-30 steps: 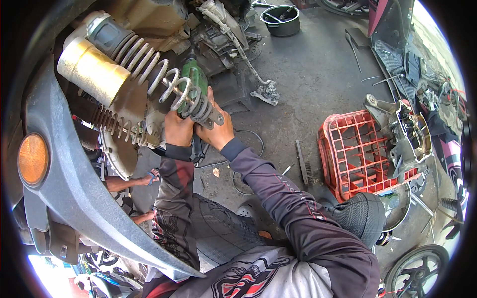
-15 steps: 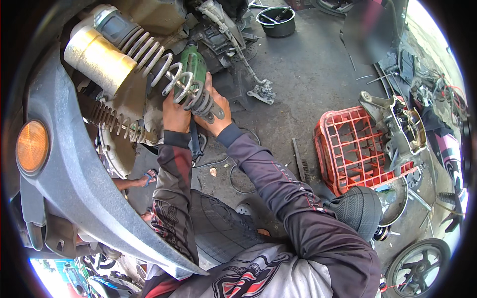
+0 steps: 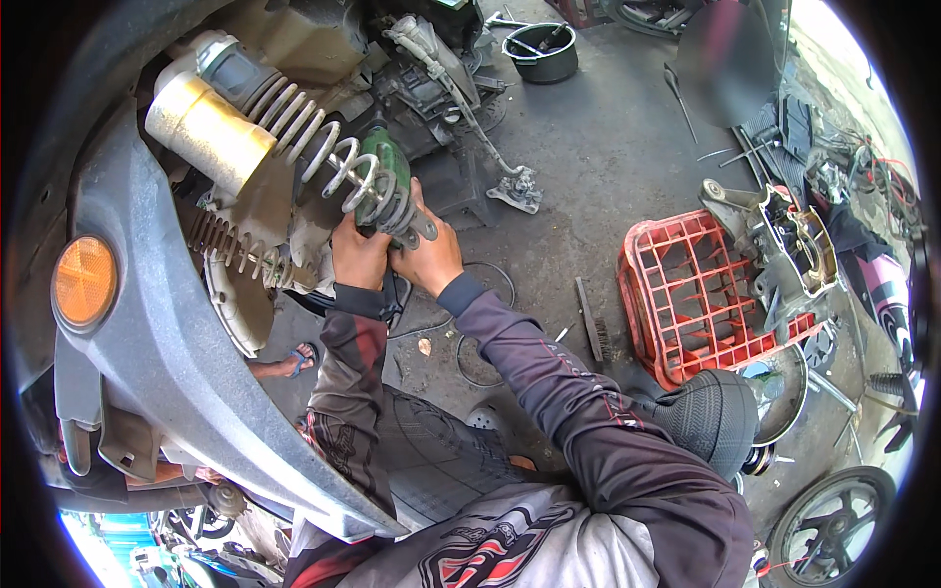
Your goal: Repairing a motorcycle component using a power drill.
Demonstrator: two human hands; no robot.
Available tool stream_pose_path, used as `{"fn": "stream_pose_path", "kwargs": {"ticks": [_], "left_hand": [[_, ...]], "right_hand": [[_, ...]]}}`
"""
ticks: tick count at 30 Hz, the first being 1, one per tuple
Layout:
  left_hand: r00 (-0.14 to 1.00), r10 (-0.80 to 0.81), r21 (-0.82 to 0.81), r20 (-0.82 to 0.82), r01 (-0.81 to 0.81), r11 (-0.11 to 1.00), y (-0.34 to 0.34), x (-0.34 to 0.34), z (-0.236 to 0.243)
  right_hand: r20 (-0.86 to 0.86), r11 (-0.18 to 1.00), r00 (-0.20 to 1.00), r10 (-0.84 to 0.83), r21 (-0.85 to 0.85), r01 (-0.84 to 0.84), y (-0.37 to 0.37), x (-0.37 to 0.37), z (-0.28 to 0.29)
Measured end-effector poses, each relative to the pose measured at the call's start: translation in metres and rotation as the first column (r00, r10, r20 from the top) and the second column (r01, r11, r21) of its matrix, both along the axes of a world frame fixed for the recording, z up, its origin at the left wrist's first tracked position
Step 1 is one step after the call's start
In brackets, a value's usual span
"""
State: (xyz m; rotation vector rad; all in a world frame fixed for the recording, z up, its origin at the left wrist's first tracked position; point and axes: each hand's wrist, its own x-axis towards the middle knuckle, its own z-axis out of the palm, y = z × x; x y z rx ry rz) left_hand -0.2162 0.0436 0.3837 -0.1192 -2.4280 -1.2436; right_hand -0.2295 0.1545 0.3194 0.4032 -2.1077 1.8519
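My left hand (image 3: pixel 359 259): fingertips out of sight at green power tool (image 3: pixel 391 160). Right hand (image 3: pixel 429 255): can't see most fingers. Tool partly covered by shock spring (image 3: pixel 365 182). Round patch (image 3: pixel 726 65) blurred. Wheel (image 3: pixel 647 20) cut off at top edge. Bystander's leg (image 3: pixel 267 369) partly behind grey panel (image 3: pixel 176 314).

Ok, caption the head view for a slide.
Left hand and right hand grip a green power tool, partly hidden behind a coil spring; a red crate sits to the right.

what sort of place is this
Likely a motorcycle repair workshop: there's a coil-spring shock absorber at upper left, a wheel at lower right, and an engine-like metal casing at right.
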Motion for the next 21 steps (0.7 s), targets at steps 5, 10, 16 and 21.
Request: {"fn": "stream_pose_path", "kwargs": {"ticks": [5,10,16,21], "left_hand": [[0.999,-0.051,0.185,-0.013,0.052,0.981,-0.009,-0.012,0.001],[1.0,-0.022,0.08,0.021,0.02,0.997,-0.003,-0.015,0.015],[0.999,0.042,-0.032,-0.015,-0.042,0.999,0.0,-0.013,0.022],[0.997,-0.074,0.161,0.014,0.071,0.984,-0.015,-0.011,0.002]], "right_hand": [[0.01,0.999,1.0,0.006,0.048,-0.006,-0.005,-0.014,0.004],[-0.05,0.998,0.999,0.01,0.06,-0.007,-0.004,-0.026,0.008],[-0.021,0.994,1.0,-0.002,0.112,0.005,-0.002,-0.032,0.016],[0.025,0.998,1.0,-0.011,0.061,0.009,-0.006,-0.014,0.012]]}}
